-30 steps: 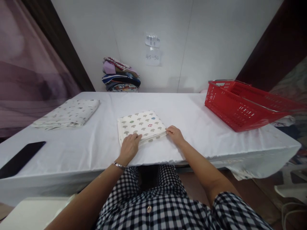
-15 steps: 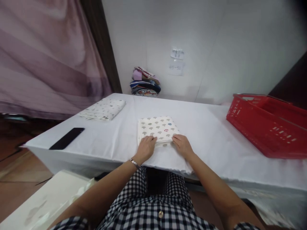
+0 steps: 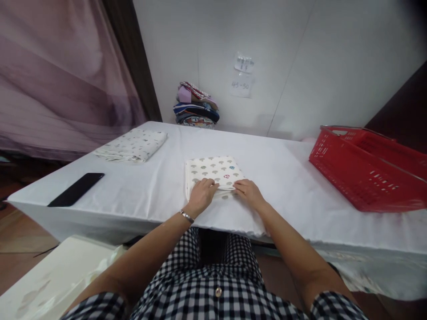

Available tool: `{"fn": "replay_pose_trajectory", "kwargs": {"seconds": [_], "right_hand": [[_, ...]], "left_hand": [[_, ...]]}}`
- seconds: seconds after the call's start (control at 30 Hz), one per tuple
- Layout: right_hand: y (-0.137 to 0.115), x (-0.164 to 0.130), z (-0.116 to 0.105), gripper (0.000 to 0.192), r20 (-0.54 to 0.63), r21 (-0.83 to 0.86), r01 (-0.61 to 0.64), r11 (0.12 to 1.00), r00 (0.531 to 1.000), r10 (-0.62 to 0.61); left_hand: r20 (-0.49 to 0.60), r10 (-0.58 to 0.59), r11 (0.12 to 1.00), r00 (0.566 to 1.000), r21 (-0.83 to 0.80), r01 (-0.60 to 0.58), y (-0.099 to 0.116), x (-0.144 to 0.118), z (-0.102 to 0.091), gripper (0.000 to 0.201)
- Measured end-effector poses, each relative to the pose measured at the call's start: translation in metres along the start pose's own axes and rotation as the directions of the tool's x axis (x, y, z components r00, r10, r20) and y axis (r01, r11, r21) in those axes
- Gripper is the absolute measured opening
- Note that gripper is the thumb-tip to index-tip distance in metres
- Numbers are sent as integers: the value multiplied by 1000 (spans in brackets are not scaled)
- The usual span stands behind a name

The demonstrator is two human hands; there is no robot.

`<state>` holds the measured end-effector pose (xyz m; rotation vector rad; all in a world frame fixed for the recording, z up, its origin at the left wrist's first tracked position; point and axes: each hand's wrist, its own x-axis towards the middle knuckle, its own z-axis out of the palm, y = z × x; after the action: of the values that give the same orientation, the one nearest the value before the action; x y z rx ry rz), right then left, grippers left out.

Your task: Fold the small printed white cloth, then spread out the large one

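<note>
A laundry-folding workroom: cloth-covered table (image 3: 140,195), stacked fabrics (image 3: 196,106), red basket (image 3: 367,169).

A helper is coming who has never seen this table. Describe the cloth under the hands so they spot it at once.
On the white table, look at the near edge, middle. The folded cloth lies there under the left hand and right hand. Unlike the paler folded cloth at the far left, it is square, with a mushroom print including one red and one blue.

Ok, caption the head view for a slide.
Left hand and right hand rest on a folded patterned cloth on the white table.
</note>
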<state>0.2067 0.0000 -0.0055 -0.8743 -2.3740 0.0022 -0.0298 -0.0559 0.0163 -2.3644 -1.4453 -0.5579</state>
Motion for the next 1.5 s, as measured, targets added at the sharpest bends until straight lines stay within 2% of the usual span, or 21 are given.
{"fn": "replay_pose_trajectory", "kwargs": {"seconds": [0.17,0.33,0.43,0.6,0.77,0.9,1.0,1.13,1.27,1.33,1.4,1.47,1.5], "right_hand": [[0,0,2,21,-2,6,-22,1000,1000,22],[-8,1,9,21,-116,-67,-116,991,987,108],[-13,-1,12,21,-135,-117,-121,986,985,105],[-13,-9,9,23,-88,-132,-75,988,994,64],[-15,-13,3,28,-48,-124,-28,992,999,22],[-34,-5,12,36,-44,-100,-18,995,999,13],[-53,3,27,42,40,-103,41,994,999,-37],[-66,8,42,46,126,-135,25,990,992,-7],[-67,5,42,48,141,-157,31,987,990,-8],[-66,4,41,47,135,-157,31,987,991,-10],[-66,4,41,47,121,-152,29,988,993,-11],[-67,4,41,48,110,-147,27,989,994,-11],[-68,5,41,47,107,-147,27,989,994,-11]], "left_hand": [[7,29,997,1000,-69,-28,-2,-6,4,28],[-22,21,998,1000,-53,-22,-3,-5,4,31],[6,42,999,999,-34,-42,-1,-8,7,30],[69,28,998,997,-54,-25,2,-18,11,35],[49,36,997,998,-75,-32,1,-27,11,37],[27,14,997,1000,-82,-12,4,-29,10,35],[34,9,997,999,-81,-6,4,-29,8,34],[32,28,994,999,-105,-25,-10,-37,4,32],[17,5,983,1000,-185,-1,-32,-58,-6,32],[6,-32,958,999,-286,32,-41,-68,-13,30],[-5,-146,894,989,-430,130,-48,-72,-19,24],[26,-340,779,940,-552,297,-54,-69,-23,22],[61,-450,711,891,-579,399,-57,-64,-23,23]]}}
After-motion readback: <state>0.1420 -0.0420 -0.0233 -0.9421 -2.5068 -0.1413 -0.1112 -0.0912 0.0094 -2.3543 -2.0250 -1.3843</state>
